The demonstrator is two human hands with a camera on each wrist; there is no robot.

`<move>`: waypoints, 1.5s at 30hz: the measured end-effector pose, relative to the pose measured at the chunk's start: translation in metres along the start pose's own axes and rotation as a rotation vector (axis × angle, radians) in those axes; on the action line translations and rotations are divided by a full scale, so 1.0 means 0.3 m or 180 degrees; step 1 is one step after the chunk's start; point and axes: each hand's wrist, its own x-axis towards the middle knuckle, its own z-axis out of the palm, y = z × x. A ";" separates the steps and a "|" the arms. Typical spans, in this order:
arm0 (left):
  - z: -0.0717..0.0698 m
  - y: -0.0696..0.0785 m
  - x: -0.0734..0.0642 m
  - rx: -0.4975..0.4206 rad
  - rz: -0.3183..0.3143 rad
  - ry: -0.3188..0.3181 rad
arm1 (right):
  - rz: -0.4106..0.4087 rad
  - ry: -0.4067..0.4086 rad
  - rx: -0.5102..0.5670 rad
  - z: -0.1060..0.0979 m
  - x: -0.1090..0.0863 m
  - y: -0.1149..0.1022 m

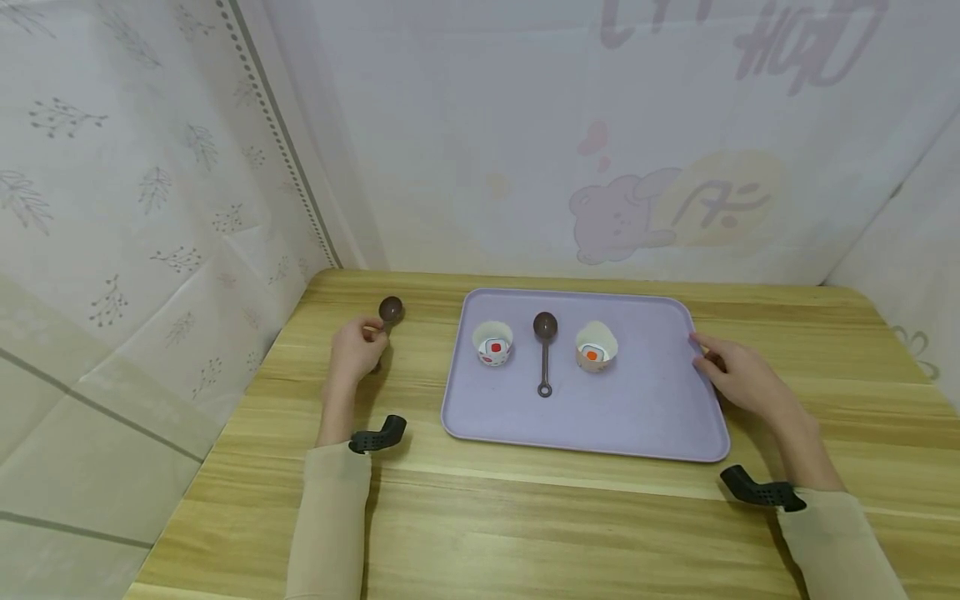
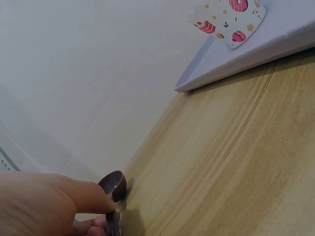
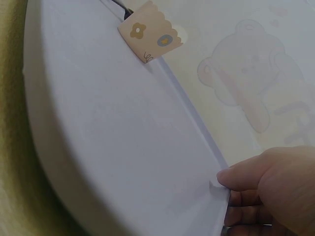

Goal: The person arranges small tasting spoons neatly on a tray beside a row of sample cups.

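Observation:
Left of the tray, my left hand (image 1: 358, 347) pinches the handle of a brown measuring spoon (image 1: 391, 309); its round bowl (image 2: 114, 185) points away from me, close to the table. At the other side, my right hand (image 1: 742, 375) grips the right rim of the lilac tray (image 1: 660, 417), thumb over the edge and fingers against the outside. A second brown spoon (image 1: 545, 358) lies on the tray between two paper cups. The left cup (image 1: 492, 343) has a red-marked piece inside; the right, peach-coloured cup (image 1: 596, 346) has an orange-marked one.
The tray stands on a wood-grain table (image 1: 525, 533). A pale printed curtain (image 1: 450, 150) hangs directly behind the table, with another patterned cloth (image 1: 150, 208) on the left. Each wrist wears a black camera mount (image 1: 378, 434).

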 end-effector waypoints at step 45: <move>-0.021 0.148 -0.007 -0.0680 0.0108 0.0024 | 0.0015 -0.0023 0.0065 -0.001 -0.002 -0.001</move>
